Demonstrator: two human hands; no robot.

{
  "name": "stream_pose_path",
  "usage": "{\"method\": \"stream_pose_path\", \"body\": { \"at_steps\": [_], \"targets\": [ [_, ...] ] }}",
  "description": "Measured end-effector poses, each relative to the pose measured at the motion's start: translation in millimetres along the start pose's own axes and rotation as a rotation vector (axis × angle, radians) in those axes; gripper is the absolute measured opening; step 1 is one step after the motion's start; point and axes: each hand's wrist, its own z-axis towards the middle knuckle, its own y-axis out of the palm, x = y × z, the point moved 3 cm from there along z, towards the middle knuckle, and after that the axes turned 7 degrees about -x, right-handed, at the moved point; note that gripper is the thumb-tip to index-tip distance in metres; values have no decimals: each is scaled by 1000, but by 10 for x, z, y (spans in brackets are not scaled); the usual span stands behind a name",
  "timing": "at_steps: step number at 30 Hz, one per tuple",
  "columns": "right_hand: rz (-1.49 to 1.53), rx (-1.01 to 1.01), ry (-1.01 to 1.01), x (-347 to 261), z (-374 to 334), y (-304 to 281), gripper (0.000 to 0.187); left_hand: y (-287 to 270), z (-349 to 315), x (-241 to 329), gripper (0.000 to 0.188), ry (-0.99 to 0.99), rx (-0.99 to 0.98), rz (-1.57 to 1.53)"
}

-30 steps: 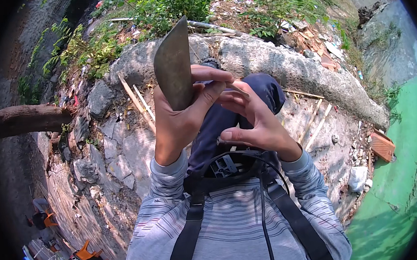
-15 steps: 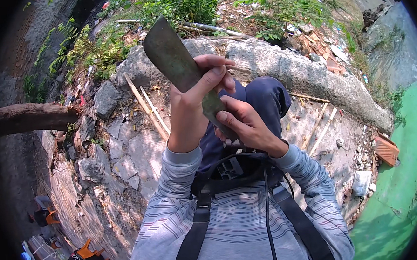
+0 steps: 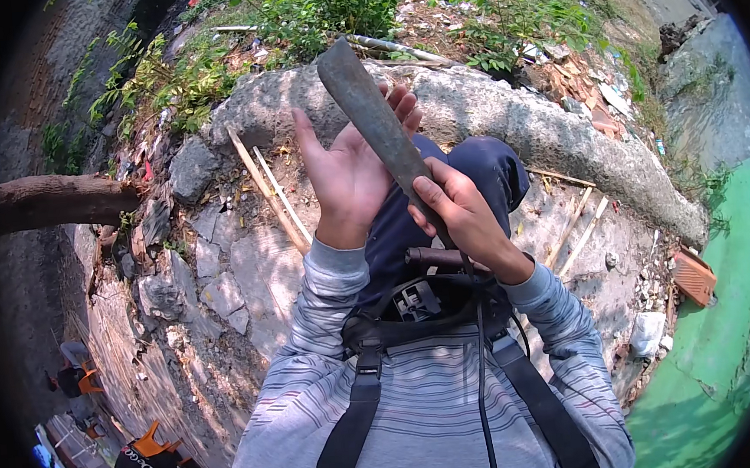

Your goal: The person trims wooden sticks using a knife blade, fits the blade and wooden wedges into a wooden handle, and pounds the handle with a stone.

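Note:
My right hand (image 3: pixel 461 215) is closed around the lower end of a machete blade (image 3: pixel 373 112), thumb on its face. The dark, worn blade slants up and left, its broad tip uppermost. Behind it, my left hand (image 3: pixel 349 171) is open with the palm up and thumb spread; the blade crosses in front of its fingers. Whether the palm touches the metal I cannot tell. A brown cylinder (image 3: pixel 429 257) lies at my lap below the right hand; whether it joins the blade is hidden.
Bamboo strips (image 3: pixel 263 185) lie left of my knees, and more strips (image 3: pixel 579 233) on the right. A rough concrete curb (image 3: pixel 532 110) curves ahead, with shrubs beyond. Left are broken stones (image 3: pixel 192 173) and a trunk (image 3: pixel 60 204). A person (image 3: pixel 143 467) sits at lower left.
My left hand has let go of the blade and opened, palm up. The machete has shifted right, still in my right hand. A thin tan piece by the left fingers no longer shows.

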Motion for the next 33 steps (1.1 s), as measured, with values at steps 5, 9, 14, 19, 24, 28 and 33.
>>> {"method": "stream_pose_path", "body": {
  "at_steps": [5,9,14,19,24,28,33],
  "targets": [
    [-41,14,-61,-168,-249,-190,21,-349,-9,7,43,-19,135,254],
    [-136,200,-193,-337,-478,-360,16,-79,-134,-55,38,61,64,409],
    [-142,347,-278,-470,-546,-419,13,186,-291,-180,24,111,-59,571],
    [-155,432,-308,-592,-462,-267,34,245,-362,-288,4,52,-208,671],
    [-199,414,-247,-578,-428,-318,43,286,-386,-328,7,4,-220,865],
    [-212,418,-239,-578,-463,-385,41,353,-389,-384,21,-26,-200,928],
    [-329,423,-364,-534,-498,-565,40,264,-368,-324,30,-458,-44,979]
  ]
}}
